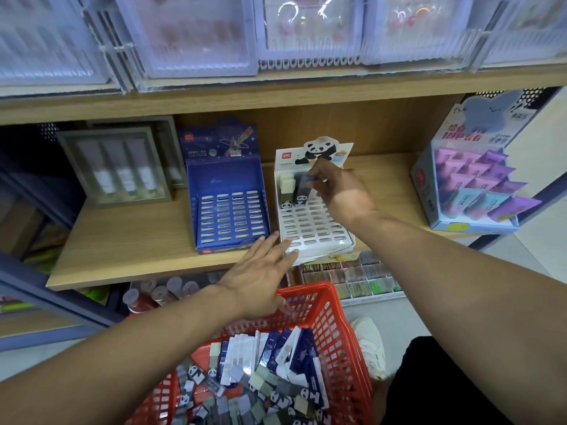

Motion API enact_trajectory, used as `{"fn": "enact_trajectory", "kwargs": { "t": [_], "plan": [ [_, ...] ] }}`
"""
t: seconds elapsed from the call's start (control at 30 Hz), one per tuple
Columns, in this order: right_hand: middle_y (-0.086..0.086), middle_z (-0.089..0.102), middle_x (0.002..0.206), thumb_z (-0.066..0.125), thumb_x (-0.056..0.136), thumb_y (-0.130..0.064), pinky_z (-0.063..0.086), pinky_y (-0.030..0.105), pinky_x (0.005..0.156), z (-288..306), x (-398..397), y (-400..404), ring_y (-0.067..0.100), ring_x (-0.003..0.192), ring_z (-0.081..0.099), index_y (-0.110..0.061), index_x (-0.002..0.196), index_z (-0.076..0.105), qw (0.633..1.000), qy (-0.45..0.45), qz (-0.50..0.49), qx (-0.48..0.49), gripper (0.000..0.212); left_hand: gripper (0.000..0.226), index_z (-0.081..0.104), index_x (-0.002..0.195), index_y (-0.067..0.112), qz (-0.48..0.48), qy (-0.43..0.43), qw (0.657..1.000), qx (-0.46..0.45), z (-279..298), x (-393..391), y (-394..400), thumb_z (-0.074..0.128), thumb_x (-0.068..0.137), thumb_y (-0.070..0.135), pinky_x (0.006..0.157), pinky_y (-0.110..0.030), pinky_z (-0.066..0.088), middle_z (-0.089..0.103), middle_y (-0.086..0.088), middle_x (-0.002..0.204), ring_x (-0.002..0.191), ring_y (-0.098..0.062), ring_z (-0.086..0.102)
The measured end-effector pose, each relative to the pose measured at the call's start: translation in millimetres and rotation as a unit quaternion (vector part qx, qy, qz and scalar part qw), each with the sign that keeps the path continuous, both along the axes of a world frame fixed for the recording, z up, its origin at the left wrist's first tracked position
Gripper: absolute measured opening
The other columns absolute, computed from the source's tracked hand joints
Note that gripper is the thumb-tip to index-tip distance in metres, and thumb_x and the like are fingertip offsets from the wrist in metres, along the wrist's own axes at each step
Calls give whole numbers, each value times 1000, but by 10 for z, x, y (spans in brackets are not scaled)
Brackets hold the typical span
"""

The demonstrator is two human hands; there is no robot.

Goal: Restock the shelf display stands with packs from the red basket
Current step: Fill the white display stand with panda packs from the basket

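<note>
Stands: I count two on the wooden shelf [129, 240], a blue stand [227, 191] with no packs and a white panda stand [316, 228].
Packs placed: two panda packs [291, 191].
Right hand [340, 191]: pinching the second pack.
Left hand [260, 277]: fingers straight, holding nothing, touching the white stand's front corner.
Red basket [334, 326]: one, below, many packs inside.

Bright even indoor light, soft shadows, top shelf boxes [196, 35] motion-blurred — glare streaks, wide-angle edge bending

Both forearms are bare, with no sleeves, watch or rings showing. A white sneaker [369, 345] and black trousers [445, 384] appear below.
</note>
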State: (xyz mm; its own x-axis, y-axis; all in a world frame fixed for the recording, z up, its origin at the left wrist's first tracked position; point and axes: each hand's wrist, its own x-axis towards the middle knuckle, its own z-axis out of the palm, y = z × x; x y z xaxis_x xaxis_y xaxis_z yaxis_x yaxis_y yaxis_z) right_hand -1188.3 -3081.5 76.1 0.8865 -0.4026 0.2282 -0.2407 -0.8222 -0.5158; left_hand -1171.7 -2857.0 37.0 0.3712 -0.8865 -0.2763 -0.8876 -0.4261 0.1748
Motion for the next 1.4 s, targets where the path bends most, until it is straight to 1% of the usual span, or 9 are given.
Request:
{"fn": "enact_trajectory", "kwargs": {
  "t": [0.17,0.27,0.4,0.5,0.57,0.93,1.07,1.2,1.4],
  "plan": [
    [-6,73,101,56,101,-25,57,41,76,54,0,-21,22,89,67,-37,105,65,1000,17,3,-10,16,95,-2,160,24,5,-12,1000,2,15,1,18,62,93,44,124,-44,-12,-11,1,168,150,-20,-26],
    [0,70,114,55,102,-26,54,36,84,120,14,-19,24,98,65,-25,112,73,997,28,5,-67,21,96,-1,161,21,10,-5,1000,5,40,-3,10,62,92,45,124,-44,-13,-9,0,168,151,-20,-25],
    [6,63,109,45,105,-20,45,32,67,168,90,72,27,85,61,-30,131,57,976,140,-12,-169,31,97,-3,161,21,10,-4,1000,7,24,3,20,61,92,45,125,-43,-11,-10,1,168,151,-18,-25],
    [2,58,103,48,97,-3,41,30,65,218,104,153,22,80,54,-45,143,41,960,202,-31,-190,63,99,-6,160,22,11,-3,1000,9,-2,8,36,61,92,46,125,-44,-12,-13,3,168,150,-17,-27],
    [0,52,96,48,97,-4,42,31,65,241,72,163,22,80,52,-49,146,35,954,228,-33,-190,68,99,-6,160,23,12,-4,1000,5,-19,13,40,61,92,47,124,-43,-14,-14,4,167,150,-16,-28],
    [2,46,97,49,92,-2,44,34,69,240,1,325,26,93,59,-34,153,26,943,255,-28,-214,73,98,-5,160,23,12,0,1000,4,-28,28,50,62,92,45,124,-42,-13,-13,5,167,149,-15,-27],
    [5,46,126,57,90,-10,44,35,71,181,-73,415,27,108,60,-27,157,17,942,250,-36,-220,79,100,-6,160,26,24,9,1000,-9,-21,21,71,63,91,45,124,-41,-14,-18,5,166,149,-14,-29],
    [3,22,155,66,83,-8,51,39,82,167,-31,513,26,126,48,-23,156,14,952,207,-22,-224,91,110,-15,158,32,90,-2,995,-39,5,11,87,69,87,41,125,-47,-5,-28,-1,164,151,-24,-24],
    [-2,17,158,67,81,-3,50,39,81,105,61,553,27,122,50,-20,156,12,953,238,-8,-189,95,113,-24,154,36,151,18,988,25,-28,50,145,68,88,44,125,-54,0,-15,-8,167,153,-32,-15]
  ]
}}
